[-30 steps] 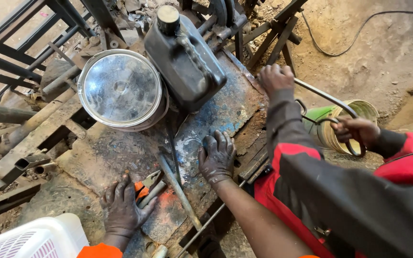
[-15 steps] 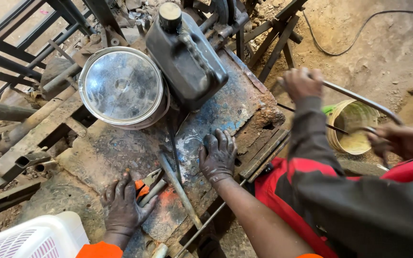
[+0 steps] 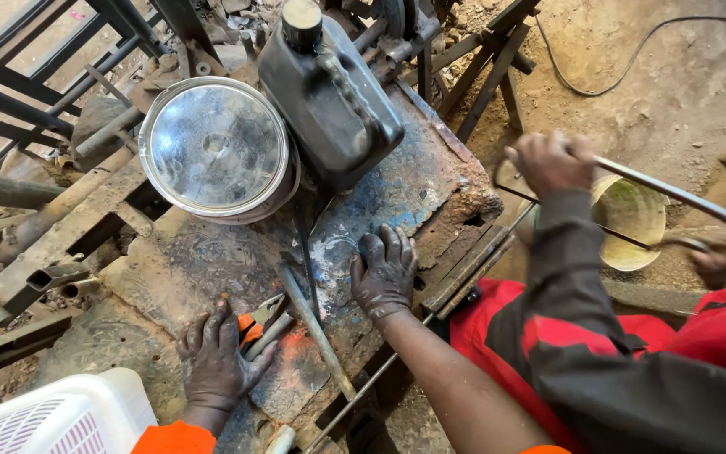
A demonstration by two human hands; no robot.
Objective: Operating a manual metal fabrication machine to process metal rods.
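My left hand (image 3: 214, 360) lies flat on the rusty metal worktop (image 3: 178, 269), fingers spread, its fingertips resting against orange-handled pliers (image 3: 260, 322). My right hand (image 3: 385, 271) presses palm-down on the blue-stained part of the worktop, fingers apart, holding nothing. A thin metal rod (image 3: 317, 330) lies between my two hands. At the right a co-worker in a red and black jacket (image 3: 598, 353) grips a hacksaw (image 3: 674, 195) with both hands; that person's nearer hand (image 3: 550, 161) is beyond the worktop's right edge.
A round glass headlamp (image 3: 214, 147) and a black plastic jerrycan (image 3: 329, 92) stand at the back of the worktop. A white plastic basket (image 3: 52, 420) sits at bottom left. Steel frames (image 3: 27, 92) lie to the left, and a yellow bucket (image 3: 632, 214) is on the dirt floor.
The co-worker's hands and hacksaw have shifted to the right, away from the worktop. My own two hands have stayed in place.
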